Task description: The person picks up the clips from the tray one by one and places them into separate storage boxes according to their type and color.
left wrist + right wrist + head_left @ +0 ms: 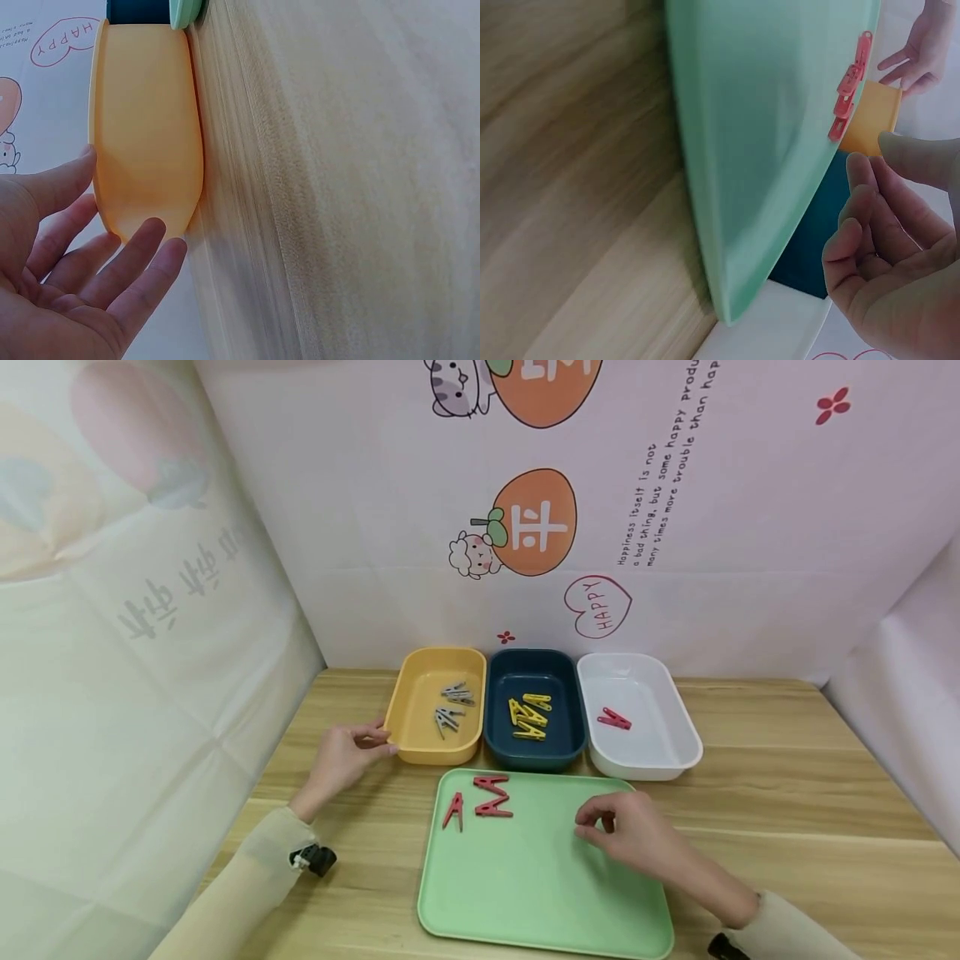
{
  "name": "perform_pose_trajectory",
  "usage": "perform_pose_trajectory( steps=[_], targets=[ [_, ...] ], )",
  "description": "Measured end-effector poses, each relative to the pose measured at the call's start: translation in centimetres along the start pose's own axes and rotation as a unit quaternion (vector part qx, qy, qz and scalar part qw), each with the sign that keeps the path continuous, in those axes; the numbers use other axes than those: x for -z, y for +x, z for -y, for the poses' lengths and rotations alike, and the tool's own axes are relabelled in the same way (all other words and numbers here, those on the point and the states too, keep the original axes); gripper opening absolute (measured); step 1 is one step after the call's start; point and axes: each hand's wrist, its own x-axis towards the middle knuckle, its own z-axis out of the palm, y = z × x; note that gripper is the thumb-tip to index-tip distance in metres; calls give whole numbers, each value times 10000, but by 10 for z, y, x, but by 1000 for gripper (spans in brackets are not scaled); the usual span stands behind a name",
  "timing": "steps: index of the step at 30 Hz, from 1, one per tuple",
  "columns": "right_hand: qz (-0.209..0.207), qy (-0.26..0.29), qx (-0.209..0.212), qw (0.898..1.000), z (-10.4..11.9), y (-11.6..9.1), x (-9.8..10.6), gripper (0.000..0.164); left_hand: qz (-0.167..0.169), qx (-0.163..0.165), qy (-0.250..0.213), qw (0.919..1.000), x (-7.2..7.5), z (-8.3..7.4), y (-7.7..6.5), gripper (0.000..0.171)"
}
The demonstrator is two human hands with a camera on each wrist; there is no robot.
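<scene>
My left hand (347, 760) is at the left side of the yellow bin (405, 727); its loosely bent fingers touch the bin's near-left corner, with the thumb at the rim in the left wrist view. Grey clothespins (447, 720) lie in that bin. Over the right part of the green tray (540, 877), my right hand (630, 831) hovers with fingers loosely bent and nothing between them. Three red clothespins (492, 807) lie at the tray's far left. Another red clothespin (615, 718) is in the white bin (667, 735).
Between the yellow and white bins stands a dark blue bin (534, 672) with several yellow clothespins (529, 735). The three bins form a row behind the tray on a wooden table (787, 760). A printed cloth (420, 527) hangs behind them.
</scene>
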Motion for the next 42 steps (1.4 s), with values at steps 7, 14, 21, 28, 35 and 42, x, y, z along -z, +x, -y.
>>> perform_pose_trajectory(
  steps=[7, 14, 21, 28, 35, 42],
  targets=[
    [241, -128, -198, 9994, 10, 15, -6, 8, -9, -39, 61, 10000, -1, 1, 0, 25],
    [475, -328, -49, 9983, 18, 31, -17, 9, -23, -70, 9, 10000, -2, 3, 1, 25],
    [661, -465, -38, 9967, 24, 44, -30, 11, 42, -46, -58, 10000, -3, 4, 0, 26],
    [809, -526, 68, 9953, 33, 58, -39, 18, 24, 0, -90, 10000, -1, 3, 0, 26],
    [940, -595, 258, 9935, 38, 66, -47, 17, 13, -103, -35, 9999, -2, 4, 1, 26],
    [1067, -620, 168, 9922, 39, 75, -54, 8, 12, -72, -68, 9999, -1, 3, 1, 26]
  ],
)
